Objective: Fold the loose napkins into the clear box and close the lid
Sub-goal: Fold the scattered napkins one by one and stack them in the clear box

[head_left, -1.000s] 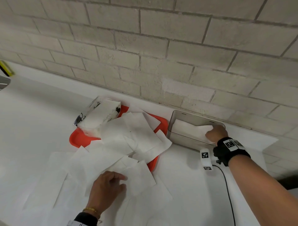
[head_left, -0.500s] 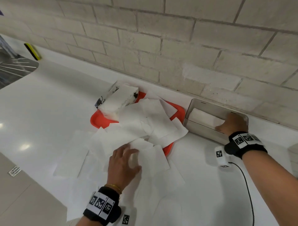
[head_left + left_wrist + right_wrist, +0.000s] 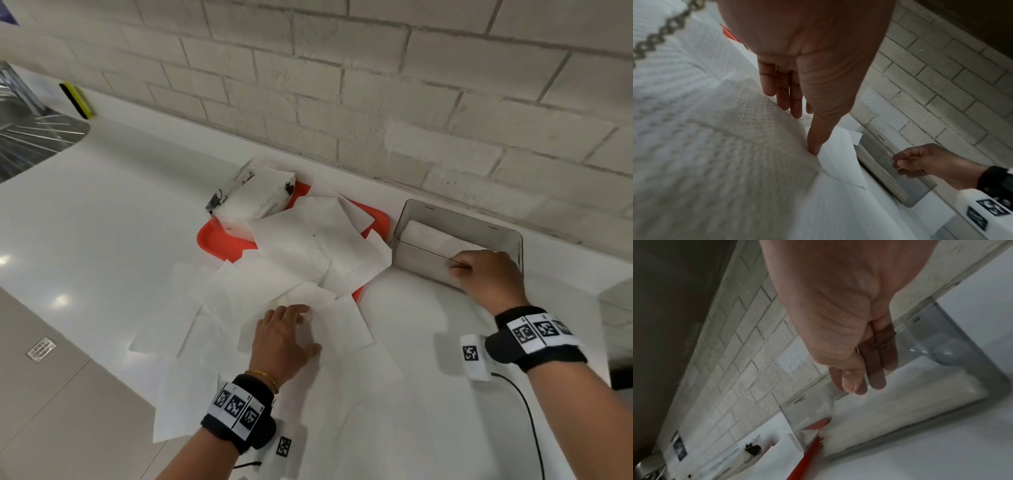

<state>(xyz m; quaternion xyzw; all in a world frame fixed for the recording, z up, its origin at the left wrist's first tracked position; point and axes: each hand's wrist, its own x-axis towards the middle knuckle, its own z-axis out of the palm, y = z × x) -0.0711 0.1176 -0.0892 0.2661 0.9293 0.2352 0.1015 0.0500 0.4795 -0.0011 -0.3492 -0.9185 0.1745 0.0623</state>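
Observation:
Loose white napkins (image 3: pixel 291 260) lie spread over a red tray (image 3: pixel 219 240) and the white counter. My left hand (image 3: pixel 284 332) lies flat on the nearest napkins with its fingers straight. In the left wrist view the left hand (image 3: pixel 804 132) presses its thumb on a napkin fold. The clear box (image 3: pixel 462 219) stands open by the brick wall, with a folded napkin stack (image 3: pixel 428 236) inside. My right hand (image 3: pixel 483 274) hovers at the box's near wall, fingers loosely curled and holding nothing. The right wrist view shows the right hand (image 3: pixel 861 382) above the box (image 3: pixel 972 356).
A napkin pack (image 3: pixel 257 195) sits on the tray's far end. A steel sink (image 3: pixel 34 137) and a yellow sponge (image 3: pixel 77 101) are at far left. A clear grey object (image 3: pixel 616 308) shows at the right edge. The counter's front edge runs along the lower left.
My right hand has drawn back from inside the box to its near wall. My left hand stays on the napkins, its fingers flatter. The head view has shifted left and down.

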